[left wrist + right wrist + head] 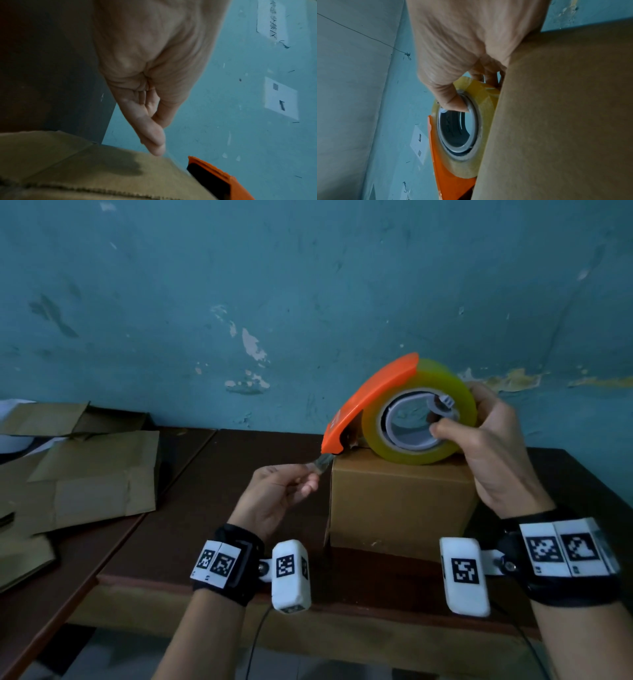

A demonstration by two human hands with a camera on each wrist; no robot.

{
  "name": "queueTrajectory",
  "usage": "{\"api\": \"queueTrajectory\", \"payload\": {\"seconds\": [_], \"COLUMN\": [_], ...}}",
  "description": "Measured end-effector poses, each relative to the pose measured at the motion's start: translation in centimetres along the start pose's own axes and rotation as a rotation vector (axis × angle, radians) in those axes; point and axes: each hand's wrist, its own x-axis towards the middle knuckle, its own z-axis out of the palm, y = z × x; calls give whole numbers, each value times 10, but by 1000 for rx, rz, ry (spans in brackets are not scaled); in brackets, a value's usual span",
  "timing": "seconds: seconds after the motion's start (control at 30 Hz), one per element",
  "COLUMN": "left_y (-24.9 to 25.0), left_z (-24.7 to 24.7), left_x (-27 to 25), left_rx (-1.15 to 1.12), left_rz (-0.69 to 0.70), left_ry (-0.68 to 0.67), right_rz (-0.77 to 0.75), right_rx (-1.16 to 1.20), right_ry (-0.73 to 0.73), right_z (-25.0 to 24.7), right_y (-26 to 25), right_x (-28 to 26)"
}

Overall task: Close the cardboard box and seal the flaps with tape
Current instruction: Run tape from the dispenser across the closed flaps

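A closed brown cardboard box [400, 505] stands on the dark wooden table [219, 508]. My right hand [493, 440] grips a roll of clear yellowish tape [418, 412] in an orange dispenser [363, 402], held on edge over the box top, thumb at the roll's core. In the right wrist view the tape roll [481, 102] and the orange dispenser [447, 175] lie against the box [565, 121]. My left hand [284, 494] pinches the free end of the tape [322, 465] just left of the box's top corner. The left wrist view shows my fingertips [157, 148] pressed together above the box [85, 169] beside the orange dispenser [217, 178].
Flattened cardboard sheets and folded boxes [92, 470] lie at the left of the table. A peeling teal wall [308, 302] rises right behind the table. The table's front edge [205, 580] runs below my wrists, with a dark cable hanging under it.
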Motion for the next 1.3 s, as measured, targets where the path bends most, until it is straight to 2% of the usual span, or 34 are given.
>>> {"api": "queueTrajectory", "payload": {"seconds": [0.13, 0.3, 0.8, 0.87, 0.97, 1.03, 1.2, 1.3], "left_y": [-5, -6, -5, -5, -16, -23, -10, -1], "left_z": [3, 11, 7, 6, 6, 5, -3, -5], "left_x": [1, -3, 0, 2, 5, 7, 10, 15], "left_rx": [34, 162, 314, 391, 654, 722, 563, 401], "left_rz": [-31, 6, 24, 3, -39, -54, -9, 172], "left_ry": [-51, -65, -141, -150, -142, -138, -98, -27], "right_rz": [12, 26, 30, 35, 35, 35, 40, 49], "right_rx": [-11, -14, -2, -8, -14, -13, -14, -15], "right_ry": [-5, -6, -25, -25, -8, -2, -10, -21], "right_z": [0, 0, 0, -1, -1, 0, 0, -1], "right_y": [2, 0, 0, 2, 1, 0, 0, 1], "right_x": [-1, -1, -1, -1, 0, -1, 0, 1]}}
